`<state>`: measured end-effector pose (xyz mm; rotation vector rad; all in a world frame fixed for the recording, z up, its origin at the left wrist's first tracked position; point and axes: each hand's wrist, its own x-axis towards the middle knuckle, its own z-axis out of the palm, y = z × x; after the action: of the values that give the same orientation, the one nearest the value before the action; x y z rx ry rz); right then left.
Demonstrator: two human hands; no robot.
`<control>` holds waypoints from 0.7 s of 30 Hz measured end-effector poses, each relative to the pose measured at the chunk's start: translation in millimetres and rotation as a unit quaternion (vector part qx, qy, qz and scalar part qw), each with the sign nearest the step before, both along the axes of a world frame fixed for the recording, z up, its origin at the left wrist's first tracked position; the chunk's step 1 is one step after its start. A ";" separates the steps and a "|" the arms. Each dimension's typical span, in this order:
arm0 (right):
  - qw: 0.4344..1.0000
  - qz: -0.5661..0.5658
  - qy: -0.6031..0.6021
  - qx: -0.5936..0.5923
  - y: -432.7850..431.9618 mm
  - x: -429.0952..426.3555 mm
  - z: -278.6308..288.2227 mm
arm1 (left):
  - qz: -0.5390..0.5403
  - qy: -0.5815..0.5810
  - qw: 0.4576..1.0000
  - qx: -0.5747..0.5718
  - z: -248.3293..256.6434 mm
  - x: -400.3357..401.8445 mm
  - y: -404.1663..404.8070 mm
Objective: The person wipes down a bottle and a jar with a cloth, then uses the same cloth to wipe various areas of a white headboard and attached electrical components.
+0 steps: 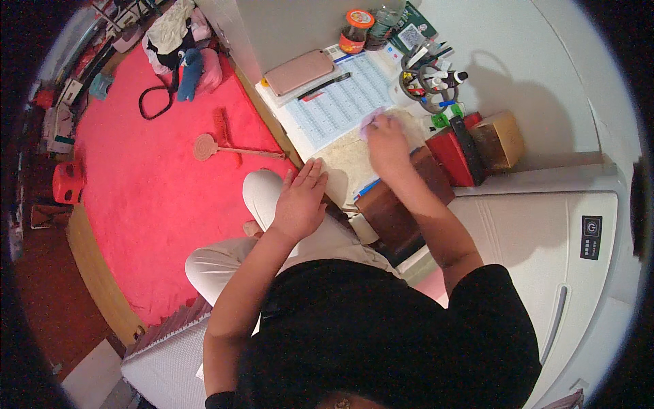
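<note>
My right hand (387, 143) presses a crumpled pale purple cloth (369, 122) on the worn desktop (341, 153), beside a printed sheet with a table (342, 99). Flat at the desk's front edge rests my left hand (302, 199), with its fingers extended and nothing in it. A black pen (324, 87) lies near the sheet's far left corner, next to a pink phone or case (299, 72). Just beyond my right hand stands a white cup (403, 92) full of pens and scissors. Under my right forearm is a brown box or book (391, 209).
A jar with an orange lid (356, 30) and a plastic bottle (383, 25) stand at the back. Red and black upright items (454, 153) and a cardboard box (498, 140) are at the right, beside a white appliance (526, 230). A pink swatter-like object (206, 147) lies on the red rug (168, 214).
</note>
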<state>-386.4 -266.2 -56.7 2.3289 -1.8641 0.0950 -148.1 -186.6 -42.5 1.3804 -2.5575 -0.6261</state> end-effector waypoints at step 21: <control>0.991 -0.097 0.033 0.084 -22.5 -45.4 -4.7 | 0.003 -0.031 0.999 -0.009 3.9 -7.7 1.0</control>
<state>-431.8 -288.7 -61.3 2.2059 -2.1292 -0.1661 -155.8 -185.7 -38.6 1.4220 -2.6001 -0.5657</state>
